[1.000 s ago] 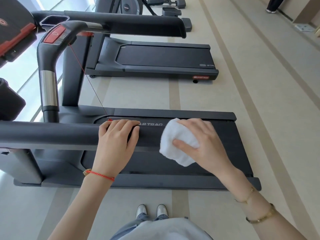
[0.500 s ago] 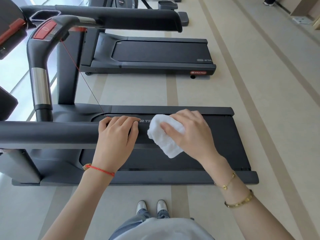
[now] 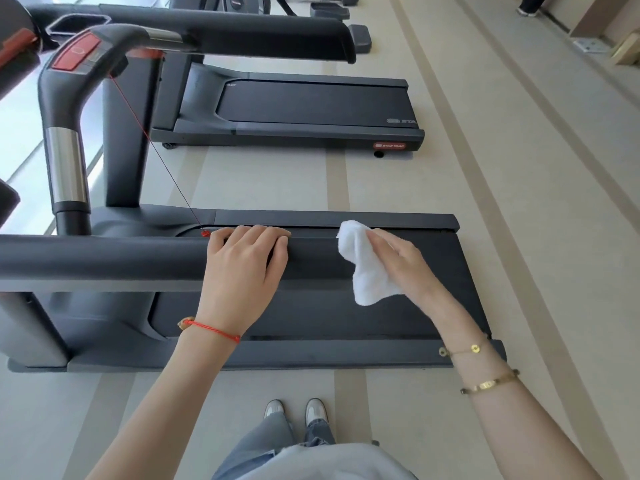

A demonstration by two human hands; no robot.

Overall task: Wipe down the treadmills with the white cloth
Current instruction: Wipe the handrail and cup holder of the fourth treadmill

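Observation:
The near treadmill [image 3: 346,351] lies across my view with its dark belt below me. Its near handrail [image 3: 104,258] runs in from the left at waist height. My left hand [image 3: 242,271] rests on top of this handrail, fingers curled over the far edge. My right hand [image 3: 401,265] holds the white cloth [image 3: 367,268] bunched at the handrail's right end, with part of the cloth hanging down. A second treadmill [image 3: 311,105] stands farther off.
The far handrail with a red stop button [image 3: 76,53] curves up at the left, and a thin red safety cord [image 3: 156,150] runs down from it to the deck. Beige floor [image 3: 519,202] stretches to the right. My feet [image 3: 294,410] stand just in front of the treadmill.
My right hand first slid the cloth left along the handrail toward my left hand, then back right to the rail's end. My left hand stayed in place.

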